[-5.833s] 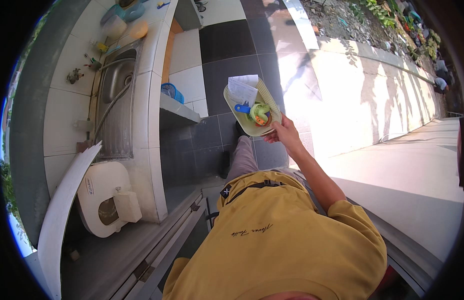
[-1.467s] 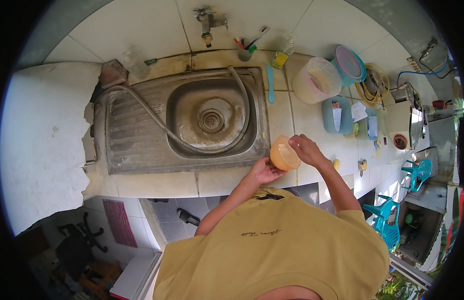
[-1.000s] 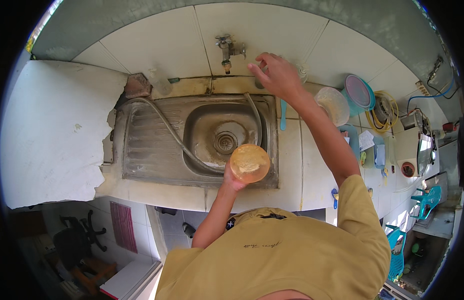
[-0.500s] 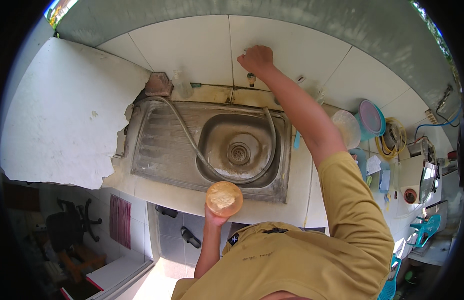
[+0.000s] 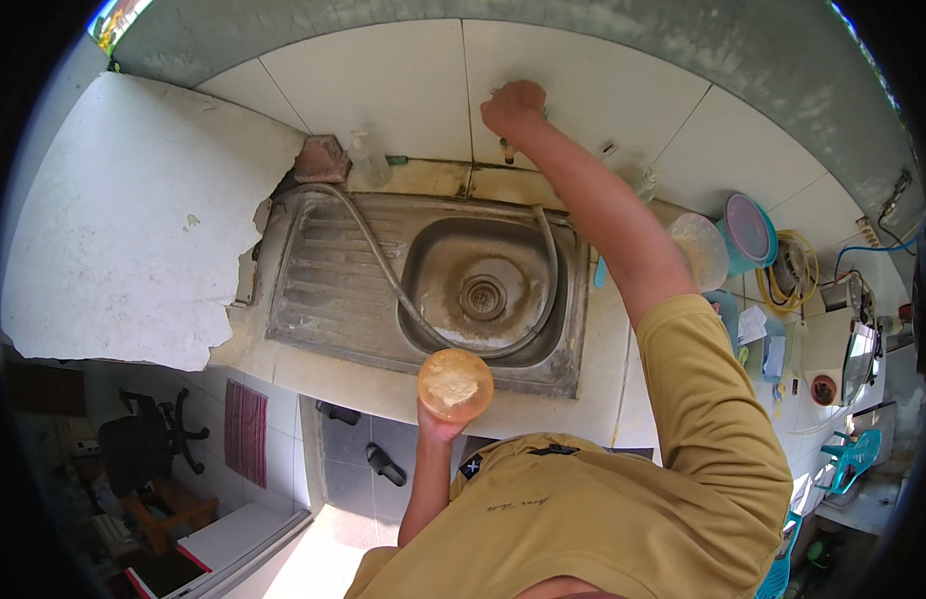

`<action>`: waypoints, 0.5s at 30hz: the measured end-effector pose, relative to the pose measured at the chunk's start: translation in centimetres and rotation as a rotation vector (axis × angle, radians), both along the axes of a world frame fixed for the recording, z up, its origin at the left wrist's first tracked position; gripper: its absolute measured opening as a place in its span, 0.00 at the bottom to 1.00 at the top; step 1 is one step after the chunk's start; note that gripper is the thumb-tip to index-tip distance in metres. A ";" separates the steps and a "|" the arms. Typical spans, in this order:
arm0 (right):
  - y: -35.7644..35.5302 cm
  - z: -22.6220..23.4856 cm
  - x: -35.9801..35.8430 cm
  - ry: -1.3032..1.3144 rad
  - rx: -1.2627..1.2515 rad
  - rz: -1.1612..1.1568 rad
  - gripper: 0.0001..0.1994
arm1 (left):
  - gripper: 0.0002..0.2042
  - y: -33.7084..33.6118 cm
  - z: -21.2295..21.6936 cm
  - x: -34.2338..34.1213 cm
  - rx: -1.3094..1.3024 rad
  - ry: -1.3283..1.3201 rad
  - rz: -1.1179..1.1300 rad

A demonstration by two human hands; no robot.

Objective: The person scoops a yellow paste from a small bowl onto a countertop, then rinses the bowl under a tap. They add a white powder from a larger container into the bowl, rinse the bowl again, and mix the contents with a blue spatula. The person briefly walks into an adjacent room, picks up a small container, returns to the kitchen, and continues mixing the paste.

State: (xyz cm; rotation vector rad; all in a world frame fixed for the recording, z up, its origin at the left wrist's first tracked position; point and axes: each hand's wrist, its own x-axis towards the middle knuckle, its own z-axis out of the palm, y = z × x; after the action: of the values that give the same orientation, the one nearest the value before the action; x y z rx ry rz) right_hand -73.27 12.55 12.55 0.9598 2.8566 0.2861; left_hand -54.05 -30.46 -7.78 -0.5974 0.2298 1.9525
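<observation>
Left hand (image 5: 438, 424) grip closed under round translucent orange plastic cup (image 5: 455, 384), at sink's (image 5: 323, 299) near edge | right hand (image 5: 513, 107) closed over wall tap | advice: centre cup over basin, open tap gently.

left hand (image 5: 438, 424) gripping, right hand (image 5: 515, 108) outstretched

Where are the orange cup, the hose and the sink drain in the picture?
orange cup (image 5: 455, 384), head view, on its open top.
hose (image 5: 383, 265), head view, on its run across the draining board.
sink drain (image 5: 482, 297), head view, on the round strainer in the basin's middle.
</observation>
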 end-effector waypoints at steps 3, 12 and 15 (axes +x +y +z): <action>1.0 -0.7 0.3 0.070 0.037 0.013 0.18 | 0.26 0.2 0.7 -0.4 0.003 0.013 -0.003; 1.2 -1.0 0.6 0.125 0.085 0.021 0.21 | 0.25 0.6 1.4 -1.2 0.034 -0.001 -0.019; 1.6 -0.7 1.0 0.096 0.067 0.021 0.19 | 0.25 0.7 1.3 -1.2 0.027 0.007 -0.038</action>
State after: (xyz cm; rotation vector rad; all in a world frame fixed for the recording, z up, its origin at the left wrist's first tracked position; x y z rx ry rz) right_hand -72.29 14.19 11.83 0.9822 2.9628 0.3486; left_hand -55.29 -29.74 -6.52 -0.5653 0.2174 1.9185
